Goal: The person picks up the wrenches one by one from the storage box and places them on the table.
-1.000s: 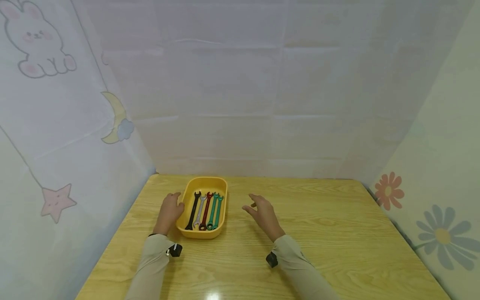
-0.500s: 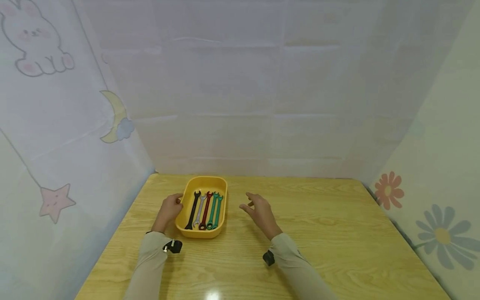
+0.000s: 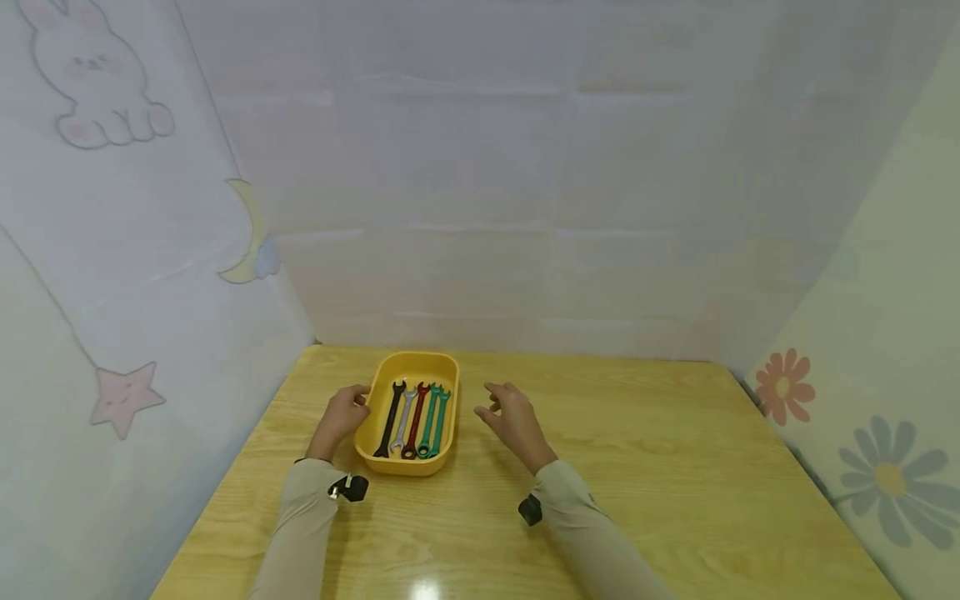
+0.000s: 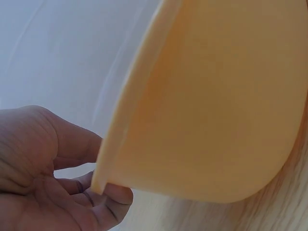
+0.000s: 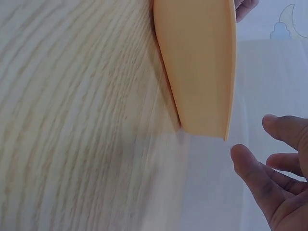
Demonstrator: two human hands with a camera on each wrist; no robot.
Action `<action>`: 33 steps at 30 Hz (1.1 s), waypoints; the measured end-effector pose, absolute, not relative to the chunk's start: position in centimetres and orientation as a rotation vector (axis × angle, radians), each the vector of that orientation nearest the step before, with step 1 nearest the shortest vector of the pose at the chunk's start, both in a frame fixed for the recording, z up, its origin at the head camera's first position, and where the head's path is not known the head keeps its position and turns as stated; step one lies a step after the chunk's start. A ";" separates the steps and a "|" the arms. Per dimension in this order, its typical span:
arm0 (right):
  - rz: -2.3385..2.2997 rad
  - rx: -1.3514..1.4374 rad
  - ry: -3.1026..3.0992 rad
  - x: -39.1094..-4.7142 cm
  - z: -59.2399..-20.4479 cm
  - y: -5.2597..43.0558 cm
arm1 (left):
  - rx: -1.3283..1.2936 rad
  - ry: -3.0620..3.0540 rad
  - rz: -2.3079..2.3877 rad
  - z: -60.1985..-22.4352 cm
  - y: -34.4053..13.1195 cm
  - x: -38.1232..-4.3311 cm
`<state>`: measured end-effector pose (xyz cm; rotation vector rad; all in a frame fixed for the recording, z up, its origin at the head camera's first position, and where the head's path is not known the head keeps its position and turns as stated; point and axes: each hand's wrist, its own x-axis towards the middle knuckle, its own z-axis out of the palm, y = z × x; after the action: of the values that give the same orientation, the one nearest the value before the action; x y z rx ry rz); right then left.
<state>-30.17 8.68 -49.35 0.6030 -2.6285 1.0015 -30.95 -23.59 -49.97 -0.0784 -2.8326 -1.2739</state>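
Note:
A yellow plastic tray (image 3: 406, 468) with raised walls stands on the left half of the table. Inside lie wrenches side by side: a black one (image 3: 389, 421), a silver one (image 3: 403, 423), a red one (image 3: 416, 421) and two green ones, one (image 3: 429, 423) left of the other (image 3: 440, 425). My left hand (image 3: 342, 418) pinches the tray's left rim; in the left wrist view the thumb is at the rim's top and fingertips are curled beneath its lip. To the right of the tray, my right hand (image 3: 517, 423) holds nothing, thumb and fingers spread apart, a short gap from the tray wall (image 5: 197, 62).
The wooden table (image 3: 660, 467) reaches back to a pale wall sheet (image 3: 480, 208). Decorated side walls close in the left and right, one with a pink star (image 3: 127, 398), the other with flowers (image 3: 890, 481). Both wrists carry small black cameras, the left one (image 3: 354, 487) beside the sleeve.
My right hand has drifted slightly left, closer to the tray. The left hand has settled onto the tray's left rim. The view has turned a little; the wrenches lie as before.

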 end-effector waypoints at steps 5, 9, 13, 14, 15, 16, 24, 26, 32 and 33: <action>1.009 0.621 -2.622 -30.3 -49.0 8.2 | -0.065 -2.821 -1.264 -50.0 -23.4 -31.0; 1.014 0.655 -2.603 -30.5 -49.1 7.7 | -0.055 -2.805 -1.260 -50.0 -23.2 -31.0; 1.036 0.689 -2.597 -30.5 -49.4 7.1 | -0.038 -2.801 -1.261 -50.1 -23.0 -30.9; 1.045 0.690 -2.599 -30.6 -49.4 6.9 | -0.037 -2.799 -1.257 -50.1 -23.0 -30.8; 1.048 0.689 -2.603 -30.6 -49.5 6.8 | -0.033 -2.798 -1.257 -50.2 -23.0 -30.8; 1.043 0.692 -2.607 -30.7 -49.5 6.7 | -0.033 -2.796 -1.254 -50.2 -22.9 -30.8; 1.077 0.698 -2.599 -31.0 -49.4 5.9 | -0.020 -2.777 -1.265 -50.2 -22.7 -31.0; 1.087 0.706 -2.594 -31.1 -49.3 5.8 | -0.012 -2.776 -1.265 -50.2 -22.6 -31.1; 1.067 0.716 -2.610 -31.2 -49.3 5.5 | -0.004 -2.771 -1.278 -50.3 -22.5 -31.1; 1.057 0.716 -2.612 -31.3 -49.3 5.5 | -0.005 -2.771 -1.279 -50.3 -22.5 -31.2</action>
<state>-31.30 5.48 -49.27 0.7159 -2.6115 1.0568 -31.15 -22.47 -50.25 -0.0046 -2.7712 -1.2792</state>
